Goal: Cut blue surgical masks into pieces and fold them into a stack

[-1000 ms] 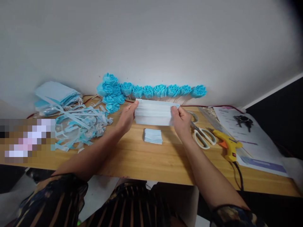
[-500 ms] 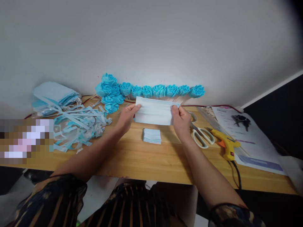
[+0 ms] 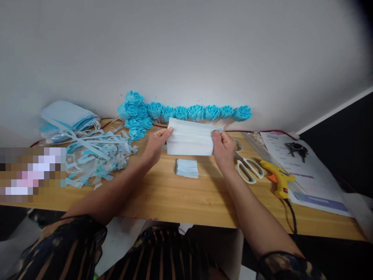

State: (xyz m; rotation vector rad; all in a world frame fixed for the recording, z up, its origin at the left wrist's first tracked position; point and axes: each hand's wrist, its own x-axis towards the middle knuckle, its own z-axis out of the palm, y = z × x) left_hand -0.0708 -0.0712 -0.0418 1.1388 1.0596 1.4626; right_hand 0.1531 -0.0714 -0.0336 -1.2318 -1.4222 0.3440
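Between my hands a pale blue face mask (image 3: 190,138) is stretched out flat above the table, its pleats running sideways. No ear loops show on it. My left hand (image 3: 157,144) pinches its left edge, thumb on the near face. At the right edge my right hand (image 3: 224,147) grips it in the same way. Below the mask, a small stack of folded light blue pieces (image 3: 187,168) lies on the wooden table. White-handled scissors (image 3: 249,170) rest just right of my right hand, partly hidden by it.
Blue flowers (image 3: 195,112) line the wall, with more piled at their left end. Cut strips (image 3: 107,151) heap up at left before a stack of masks (image 3: 68,116). A yellow glue gun (image 3: 279,179), printed papers (image 3: 314,175) and keys (image 3: 296,149) lie at right.
The mask's lower part has spread slightly downward between my hands and looks a little more opened. Both hands keep their grip and have barely moved.
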